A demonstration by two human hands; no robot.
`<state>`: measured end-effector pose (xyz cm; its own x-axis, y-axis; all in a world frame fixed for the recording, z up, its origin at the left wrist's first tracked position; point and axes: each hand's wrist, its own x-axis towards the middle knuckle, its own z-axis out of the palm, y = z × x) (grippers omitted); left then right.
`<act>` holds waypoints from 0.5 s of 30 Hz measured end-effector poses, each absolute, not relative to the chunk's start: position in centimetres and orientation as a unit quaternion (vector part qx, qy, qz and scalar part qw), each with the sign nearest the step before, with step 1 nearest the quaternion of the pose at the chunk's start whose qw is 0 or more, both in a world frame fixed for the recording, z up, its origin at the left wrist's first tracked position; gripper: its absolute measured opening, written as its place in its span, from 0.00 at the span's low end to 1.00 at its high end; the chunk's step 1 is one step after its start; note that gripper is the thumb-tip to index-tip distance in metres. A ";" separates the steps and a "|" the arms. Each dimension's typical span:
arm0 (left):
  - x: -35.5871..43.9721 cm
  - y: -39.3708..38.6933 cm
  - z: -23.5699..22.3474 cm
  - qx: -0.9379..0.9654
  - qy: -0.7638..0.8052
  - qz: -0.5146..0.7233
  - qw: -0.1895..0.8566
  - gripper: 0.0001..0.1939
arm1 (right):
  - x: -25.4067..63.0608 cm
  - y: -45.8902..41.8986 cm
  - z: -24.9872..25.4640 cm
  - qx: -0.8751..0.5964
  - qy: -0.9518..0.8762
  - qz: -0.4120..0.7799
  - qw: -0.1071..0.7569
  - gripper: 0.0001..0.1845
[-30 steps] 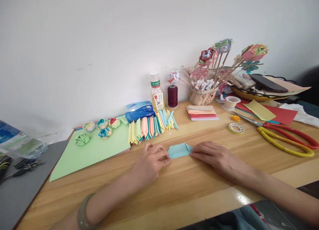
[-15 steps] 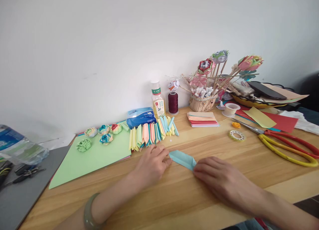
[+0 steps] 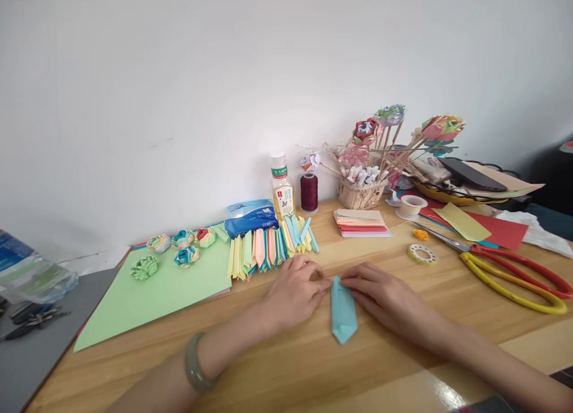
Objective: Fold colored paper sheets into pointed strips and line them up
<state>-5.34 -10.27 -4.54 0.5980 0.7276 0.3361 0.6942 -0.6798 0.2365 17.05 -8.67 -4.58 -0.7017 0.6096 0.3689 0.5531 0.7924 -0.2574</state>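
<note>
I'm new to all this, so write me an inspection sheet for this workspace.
Surface: wooden table, a shiny patch near its front edge.
Job's things: folded blue paper on the table; many folded strips lie beyond.
Clutter: scissors, tape roll, paper stack, bottle, blue pack.
Grippers: none; bare left hand and right hand, fingers at the paper's far end.
Cables: nothing seen.
Surroundings: pale wall behind.

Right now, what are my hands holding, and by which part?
The folded blue paper, by its far end, with the fingers of your left hand and right hand at either side.
</note>
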 end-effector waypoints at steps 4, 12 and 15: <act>-4.8 -12.1 -4.5 0.886 0.378 0.266 0.022 0.09 | 16.4 -10.3 -4.7 -0.304 -0.930 -0.041 0.203 0.13; -5.7 -13.5 -5.2 0.905 0.334 0.261 0.022 0.10 | 16.1 -11.2 -4.4 -0.327 -0.923 -0.017 0.202 0.12; -6.2 -12.9 -5.3 0.879 0.371 0.284 0.095 0.08 | 16.4 -11.0 -4.5 -0.331 -0.915 0.079 0.217 0.11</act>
<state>-6.17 -12.94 -5.26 0.5633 0.7061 0.4290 0.5979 -0.7068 0.3782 16.43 -10.99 -4.54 -0.6873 0.6394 0.3447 0.5705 0.7689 -0.2887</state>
